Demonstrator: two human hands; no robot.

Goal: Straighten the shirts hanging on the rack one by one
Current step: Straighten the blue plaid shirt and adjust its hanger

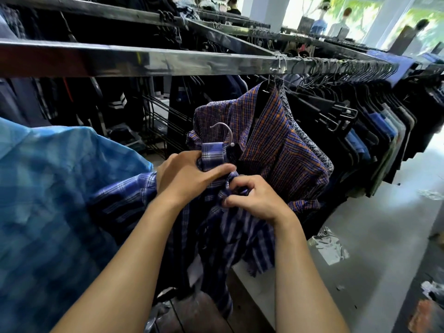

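A blue and white plaid shirt [230, 231] is off the rail, held in front of me on a hanger with a grey metal hook [223, 131]. My left hand [187, 176] grips its collar just below the hook. My right hand [254, 198] pinches the shirt's front near the top button. Behind it an orange and blue checked shirt [276, 145] hangs from the steel rail [168, 61]. Further right, many dark shirts [374, 131] hang packed together on black hangers.
A light blue shirt [48, 200] fills the lower left. A second rail with dark clothes [120, 22] runs behind. Clear plastic bags [329, 248] lie on the grey floor at the right. People stand far off by the bright windows [336, 18].
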